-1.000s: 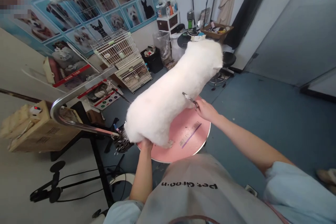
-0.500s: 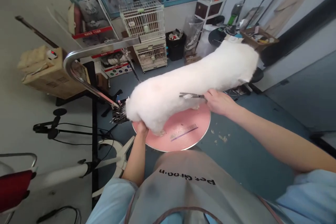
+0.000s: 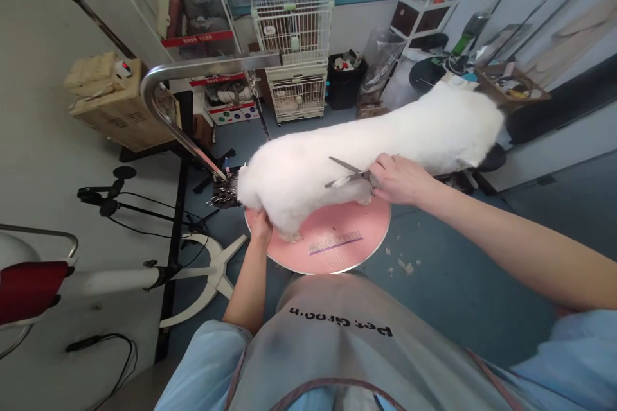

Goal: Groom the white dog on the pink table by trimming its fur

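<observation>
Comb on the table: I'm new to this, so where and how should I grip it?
Probably the comb is best pinched mid-spine from the apron side: it lies flat on the pink table, purple spine toward the apron, teeth toward the dog.

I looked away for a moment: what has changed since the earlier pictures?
The right hand has moved up from the dog's belly line to in front of its side, and its scissors have opened wider. The camera view has swung too. Nothing was taken up or let go. The left hand stayed low by the dog; the comb still lies on the pink table.
</observation>
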`<state>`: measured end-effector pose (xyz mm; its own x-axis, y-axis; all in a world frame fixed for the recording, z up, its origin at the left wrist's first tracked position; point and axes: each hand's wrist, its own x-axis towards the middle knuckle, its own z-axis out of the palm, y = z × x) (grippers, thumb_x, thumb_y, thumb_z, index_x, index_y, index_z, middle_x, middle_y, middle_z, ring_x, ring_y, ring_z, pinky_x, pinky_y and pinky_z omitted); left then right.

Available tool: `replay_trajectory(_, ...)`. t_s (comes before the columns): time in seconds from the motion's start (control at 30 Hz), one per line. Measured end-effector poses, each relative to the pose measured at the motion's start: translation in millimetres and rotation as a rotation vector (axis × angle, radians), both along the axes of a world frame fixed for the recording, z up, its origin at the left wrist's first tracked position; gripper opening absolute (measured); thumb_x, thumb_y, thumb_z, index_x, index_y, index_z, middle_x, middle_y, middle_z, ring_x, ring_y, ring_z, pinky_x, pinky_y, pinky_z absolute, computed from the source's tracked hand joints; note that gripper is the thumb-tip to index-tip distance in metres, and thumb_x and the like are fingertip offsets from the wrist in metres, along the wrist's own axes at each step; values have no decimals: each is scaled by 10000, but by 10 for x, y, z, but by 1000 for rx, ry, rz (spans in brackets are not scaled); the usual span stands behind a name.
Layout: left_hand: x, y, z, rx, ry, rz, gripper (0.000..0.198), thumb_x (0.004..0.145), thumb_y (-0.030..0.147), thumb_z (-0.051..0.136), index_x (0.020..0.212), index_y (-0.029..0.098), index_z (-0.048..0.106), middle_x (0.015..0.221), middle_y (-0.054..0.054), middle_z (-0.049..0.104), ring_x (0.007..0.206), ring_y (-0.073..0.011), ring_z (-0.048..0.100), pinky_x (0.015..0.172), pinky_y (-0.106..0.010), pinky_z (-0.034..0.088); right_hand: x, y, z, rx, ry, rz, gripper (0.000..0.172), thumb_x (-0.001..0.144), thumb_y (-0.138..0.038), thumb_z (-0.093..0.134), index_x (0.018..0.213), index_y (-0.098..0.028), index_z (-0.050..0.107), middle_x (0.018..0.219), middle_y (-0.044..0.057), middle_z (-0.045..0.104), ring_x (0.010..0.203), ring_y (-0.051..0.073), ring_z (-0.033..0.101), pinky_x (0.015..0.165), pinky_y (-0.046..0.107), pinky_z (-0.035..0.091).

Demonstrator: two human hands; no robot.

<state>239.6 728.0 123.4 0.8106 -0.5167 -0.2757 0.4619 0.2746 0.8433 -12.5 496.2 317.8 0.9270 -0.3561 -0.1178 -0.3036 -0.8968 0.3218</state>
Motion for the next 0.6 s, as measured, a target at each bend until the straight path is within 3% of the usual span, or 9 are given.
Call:
replay_trajectory(0.13,29,22,-43,-58,13,3,532,854,94,533,1370,217,503,1479,-54,461,1383,-228,416,1112,-336,406,61,28,13,26,29,-13,220,849,-109,445,1022,-104,582,1028,167,548,720,208,564,621,328,341)
replay_trajectory(0.27,60,21,-80,-64,4,5,505,845,100,550,1334,228,536,1468,-50,476,1392,-240,404,1118,-354,406,116,89,28,24,23,30,217,839,-194,520,1021,-94,579,1020,173,542,763,238,574,649,344,360)
replay_trajectory(0.4,90,15,-98,-73,-2,-14,479,833,121,578,1300,229,573,1443,-51,505,1390,-249,407,1139,-371,386,146,132,37,85,8,-22,203,840,-117,488,1023,-110,576,1030,157,542,725,202,572,631,325,349)
replay_trajectory(0.6,127,-17,-101,-99,8,-31,461,804,132,619,1258,211,592,1421,-72,527,1379,-247,421,1138,-365,388,196,242,47,103,8,-15,273,825,-225,560,1064,-94,572,1056,168,551,768,222,578,626,317,359)
